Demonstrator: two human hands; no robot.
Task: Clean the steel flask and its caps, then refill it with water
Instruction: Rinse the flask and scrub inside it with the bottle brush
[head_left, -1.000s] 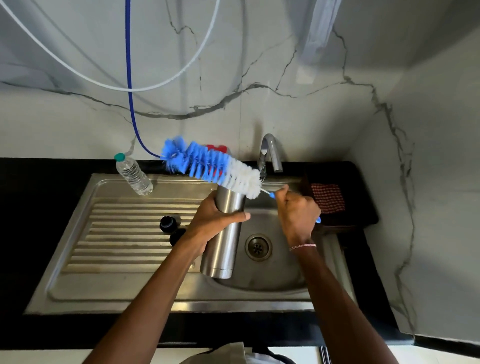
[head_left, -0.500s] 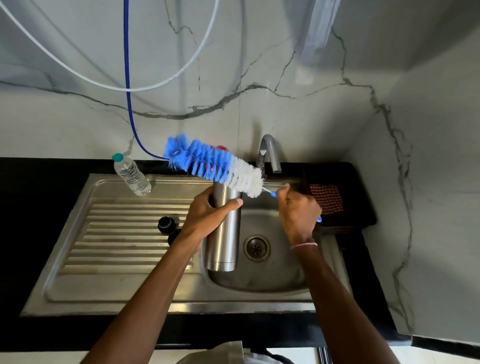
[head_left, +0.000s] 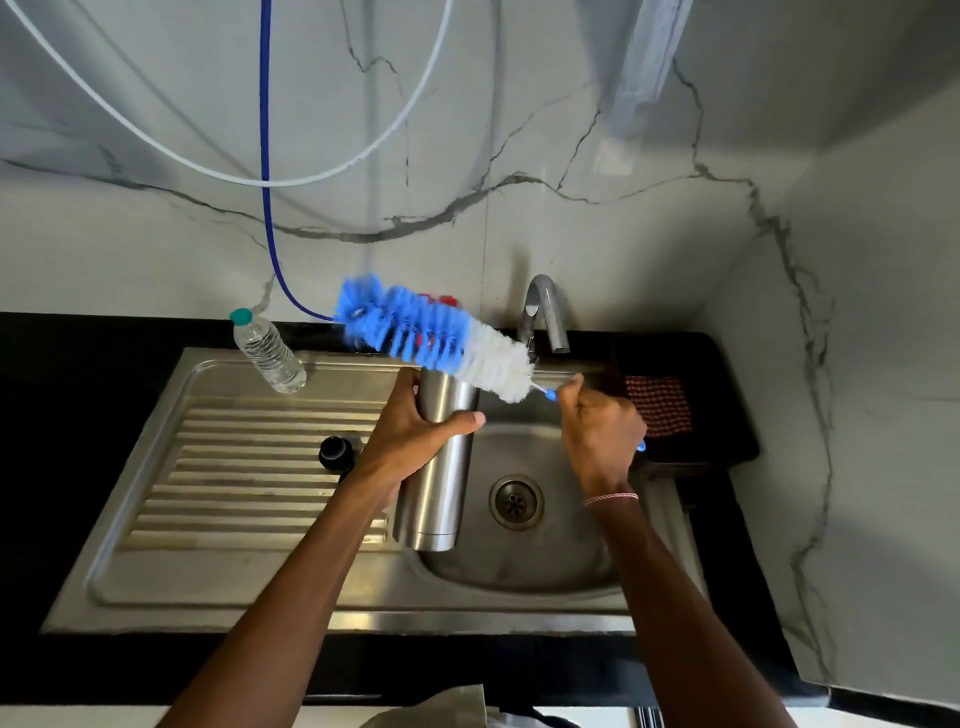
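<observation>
My left hand grips the upper part of the steel flask, which stands nearly upright at the left edge of the sink basin. My right hand holds the blue handle of a bottle brush. Its blue and white bristles lie slanted across the flask's mouth, outside the flask, with the tip pointing left. A black cap sits on the ribbed drainboard just left of my left wrist. A second cap is mostly hidden behind that wrist.
The tap arches over the basin's back edge with no water visible. A clear plastic bottle with a teal lid stands at the drainboard's back. A red checked cloth lies on the black counter to the right. A blue hose hangs down the wall.
The flask has shifted slightly left and stands more upright. The brush remains across the flask's mouth, nearly unchanged.
</observation>
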